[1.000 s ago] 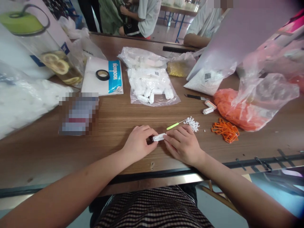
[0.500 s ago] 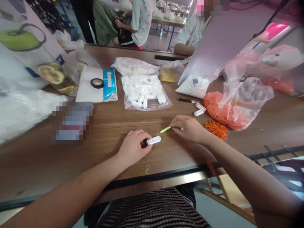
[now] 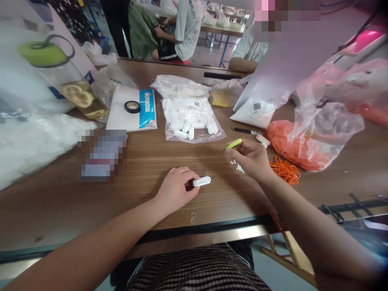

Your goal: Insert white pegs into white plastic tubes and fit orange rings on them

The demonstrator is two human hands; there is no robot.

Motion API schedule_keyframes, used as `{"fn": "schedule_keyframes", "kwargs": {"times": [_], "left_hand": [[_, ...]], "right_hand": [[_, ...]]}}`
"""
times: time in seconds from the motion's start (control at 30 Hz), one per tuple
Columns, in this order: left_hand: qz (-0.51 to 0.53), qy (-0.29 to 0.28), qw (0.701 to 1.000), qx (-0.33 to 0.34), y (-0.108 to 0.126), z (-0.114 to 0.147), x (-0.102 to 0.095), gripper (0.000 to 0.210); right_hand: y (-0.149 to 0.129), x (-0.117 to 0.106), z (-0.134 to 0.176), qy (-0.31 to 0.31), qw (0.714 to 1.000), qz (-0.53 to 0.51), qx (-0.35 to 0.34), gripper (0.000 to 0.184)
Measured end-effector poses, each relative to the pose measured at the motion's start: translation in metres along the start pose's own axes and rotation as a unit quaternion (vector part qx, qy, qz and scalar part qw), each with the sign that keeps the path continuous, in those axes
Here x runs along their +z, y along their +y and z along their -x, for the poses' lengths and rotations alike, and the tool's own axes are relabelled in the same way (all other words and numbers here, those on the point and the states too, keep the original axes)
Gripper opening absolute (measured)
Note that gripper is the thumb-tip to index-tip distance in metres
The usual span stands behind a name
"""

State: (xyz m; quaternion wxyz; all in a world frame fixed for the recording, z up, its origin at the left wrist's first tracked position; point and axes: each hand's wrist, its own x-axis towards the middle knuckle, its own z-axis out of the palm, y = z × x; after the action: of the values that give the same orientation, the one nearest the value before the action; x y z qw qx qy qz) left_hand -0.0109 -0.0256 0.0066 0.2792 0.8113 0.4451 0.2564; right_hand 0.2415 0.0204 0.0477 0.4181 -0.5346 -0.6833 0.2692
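Observation:
My left hand (image 3: 179, 188) rests on the wooden table, its thumb and fingers closed on a small white plastic housing (image 3: 203, 181) with a row of tiny marks along it. Farther off and to the right, my right hand (image 3: 253, 158) grips a thin yellow-green stick (image 3: 235, 143), which points up and left, apart from the housing. Just under that hand lie several tiny white parts (image 3: 238, 166) on the wood. Beyond its knuckles sits a white piece with an orange edge (image 3: 263, 140). Orange strips (image 3: 285, 170) are heaped by my right wrist.
A bag of white housings (image 3: 194, 115) lies at the middle back, with a notebook (image 3: 121, 117) and black tape roll (image 3: 132, 106) to its left. A bottle (image 3: 71, 87) and blurred-out flat object (image 3: 103, 155) are left. Tweezers (image 3: 244, 131) and an orange-filled bag (image 3: 303, 141) are right.
My right hand has drawn away from the housing and swung the stick's tip upward, uncovering the tiny white parts. My left hand keeps its hold. The whole view has shifted slightly.

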Motion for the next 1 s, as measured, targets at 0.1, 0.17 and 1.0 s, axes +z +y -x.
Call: {"fn": "schedule_keyframes", "kwargs": {"times": [0.1,0.17,1.0], "left_hand": [[-0.004,0.0,1.0,0.009,-0.001,0.0,0.0,0.009],[-0.006,-0.001,1.0,0.015,-0.002,0.001,0.0,0.01],[-0.011,0.003,1.0,-0.002,-0.001,-0.001,0.0,0.008]], "right_hand": [[0.001,0.013,0.01,0.004,0.99,-0.083,0.112,0.021],[0.005,0.02,0.015,0.008,0.987,-0.076,0.14,0.018],[-0.014,0.035,0.041,-0.107,0.956,-0.202,0.182,0.054]]}}
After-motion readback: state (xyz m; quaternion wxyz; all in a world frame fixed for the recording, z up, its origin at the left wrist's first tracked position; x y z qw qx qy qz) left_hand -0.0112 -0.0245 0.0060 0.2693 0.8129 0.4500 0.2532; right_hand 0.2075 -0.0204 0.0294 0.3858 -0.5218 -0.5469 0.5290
